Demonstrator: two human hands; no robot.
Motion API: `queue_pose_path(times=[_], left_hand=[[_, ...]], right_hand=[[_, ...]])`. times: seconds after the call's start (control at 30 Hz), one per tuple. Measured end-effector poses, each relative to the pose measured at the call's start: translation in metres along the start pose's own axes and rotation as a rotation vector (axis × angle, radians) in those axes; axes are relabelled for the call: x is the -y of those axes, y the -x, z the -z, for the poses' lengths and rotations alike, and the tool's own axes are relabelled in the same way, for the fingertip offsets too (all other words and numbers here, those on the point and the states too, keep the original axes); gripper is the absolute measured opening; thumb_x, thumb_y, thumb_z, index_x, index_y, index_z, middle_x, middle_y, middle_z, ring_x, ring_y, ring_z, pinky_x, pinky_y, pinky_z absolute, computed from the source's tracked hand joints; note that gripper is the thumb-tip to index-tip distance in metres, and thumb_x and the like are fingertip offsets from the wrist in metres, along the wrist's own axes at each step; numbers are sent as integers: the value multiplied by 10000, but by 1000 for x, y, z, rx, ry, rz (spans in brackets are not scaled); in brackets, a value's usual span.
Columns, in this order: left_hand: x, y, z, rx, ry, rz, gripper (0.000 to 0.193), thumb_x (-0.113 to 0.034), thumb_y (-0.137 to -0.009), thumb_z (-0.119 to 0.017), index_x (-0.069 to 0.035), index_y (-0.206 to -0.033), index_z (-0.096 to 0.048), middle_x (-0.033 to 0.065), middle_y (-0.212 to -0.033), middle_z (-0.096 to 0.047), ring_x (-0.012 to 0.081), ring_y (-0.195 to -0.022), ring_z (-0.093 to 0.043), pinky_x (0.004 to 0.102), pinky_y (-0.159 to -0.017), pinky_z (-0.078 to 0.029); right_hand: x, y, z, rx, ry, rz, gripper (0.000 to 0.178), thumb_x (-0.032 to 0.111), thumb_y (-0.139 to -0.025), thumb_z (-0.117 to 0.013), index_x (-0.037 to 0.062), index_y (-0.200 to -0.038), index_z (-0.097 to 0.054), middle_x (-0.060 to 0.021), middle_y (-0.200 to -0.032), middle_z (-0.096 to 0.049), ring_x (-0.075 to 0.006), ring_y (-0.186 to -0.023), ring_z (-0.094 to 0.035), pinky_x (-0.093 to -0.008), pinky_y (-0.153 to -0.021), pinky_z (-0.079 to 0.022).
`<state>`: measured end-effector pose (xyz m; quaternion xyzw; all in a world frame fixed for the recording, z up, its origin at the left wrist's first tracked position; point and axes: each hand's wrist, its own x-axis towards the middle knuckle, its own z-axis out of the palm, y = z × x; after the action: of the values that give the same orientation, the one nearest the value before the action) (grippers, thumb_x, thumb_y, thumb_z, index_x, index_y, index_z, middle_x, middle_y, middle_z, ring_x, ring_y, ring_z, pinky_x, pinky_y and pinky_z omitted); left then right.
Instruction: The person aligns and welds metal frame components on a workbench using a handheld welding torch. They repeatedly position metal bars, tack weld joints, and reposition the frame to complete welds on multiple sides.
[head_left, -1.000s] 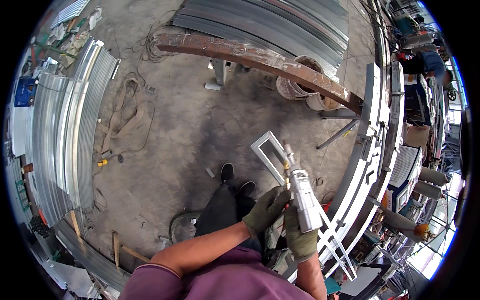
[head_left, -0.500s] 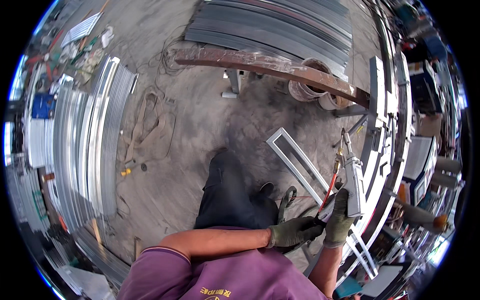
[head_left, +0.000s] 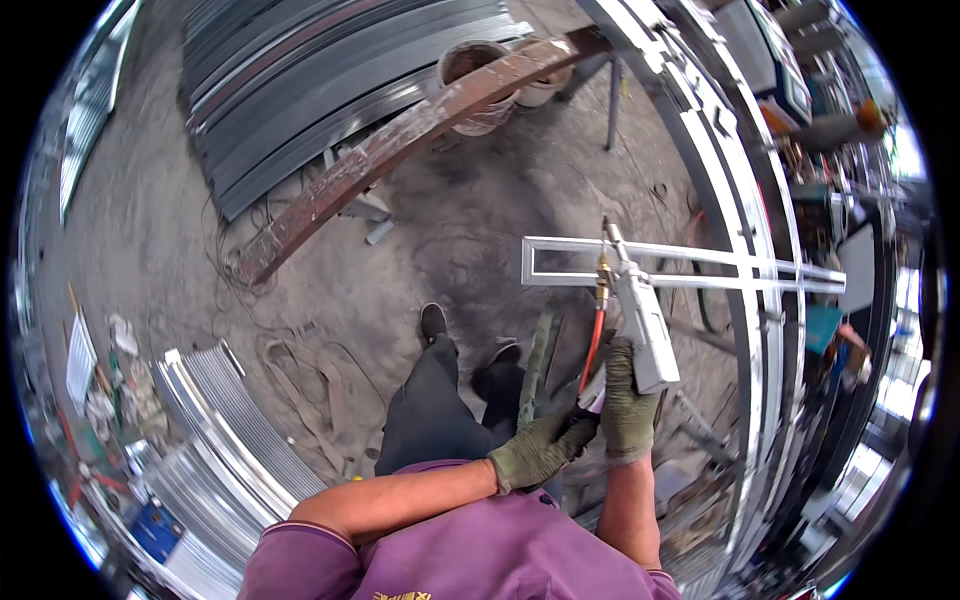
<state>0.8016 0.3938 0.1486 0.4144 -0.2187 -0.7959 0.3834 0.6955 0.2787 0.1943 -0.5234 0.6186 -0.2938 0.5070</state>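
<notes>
My right hand (head_left: 629,415), in a green work glove, is closed round the lower part of a silver welding gun (head_left: 646,335). The gun stands upright in the view, its thin nozzle pointing away from me. Alongside it runs a red hose (head_left: 593,345) with a brass fitting. My left hand (head_left: 538,452), gloved alike, is closed at the lower end of the hose; what its darkened fingers grip is hidden. Past the nozzle lies a narrow rectangular metal frame (head_left: 528,262), its right part crossing long pale rails.
Pale metal rails (head_left: 735,190) curve down the right side. A rusty beam (head_left: 390,145) on legs spans the far side, with buckets (head_left: 480,112) beside it. Dark metal sheets (head_left: 300,90) lie behind; bright profiles (head_left: 220,430) are stacked at left. A strap (head_left: 300,400) lies on the floor.
The view has swung to the right, so beam, sheets and frame appear turned. Both hands, with the welding gun still held, now show farther left in the picture.
</notes>
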Motion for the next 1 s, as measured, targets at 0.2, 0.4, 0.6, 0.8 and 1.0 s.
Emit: queue_pose_path(times=[0.2,0.4,0.6,0.8,1.0], left_hand=[[21,50,18,-51,-10,44,397,-425,-1178,-512,-52,-1176,-649,35,-885,-681,116,-696,-629,300,-639,-517],[65,92,39,-53,1,113,424,-446,-1182,-498,-49,-1167,-647,25,-899,-675,116,-742,-623,301,-677,-516],[39,110,54,-22,-69,181,425,-463,-1171,-523,-52,-1172,-633,15,-900,-636,114,-803,-585,303,-744,-506],[0,110,101,60,-151,271,427,-448,-1172,-528,-33,-1174,-628,25,-915,-640,121,-814,-587,302,-746,-510],[-13,115,130,102,-173,363,414,-442,-1184,-497,-61,-1179,-657,2,-903,-676,79,-778,-575,274,-681,-483]], right_hand=[[-29,46,-32,-13,-78,7,286,118,-1069,-725,-20,-1313,-665,-36,-1076,-699,-130,-937,-645,-311,-801,-552],[-37,84,-59,26,-177,-158,297,160,-1088,-705,-22,-1321,-675,-28,-1111,-710,-115,-958,-640,-308,-823,-551],[-53,103,-79,-139,-152,-2,310,170,-1082,-716,-33,-1312,-673,-48,-1084,-722,-122,-945,-659,-320,-808,-559],[-40,99,-118,-220,-147,-206,281,182,-1075,-732,-19,-1268,-697,-39,-1041,-724,-124,-891,-656,-321,-763,-551],[-39,95,-150,-391,-45,-74,183,180,-1018,-781,13,-1093,-769,-83,-886,-771,-172,-766,-733,-355,-660,-566]])
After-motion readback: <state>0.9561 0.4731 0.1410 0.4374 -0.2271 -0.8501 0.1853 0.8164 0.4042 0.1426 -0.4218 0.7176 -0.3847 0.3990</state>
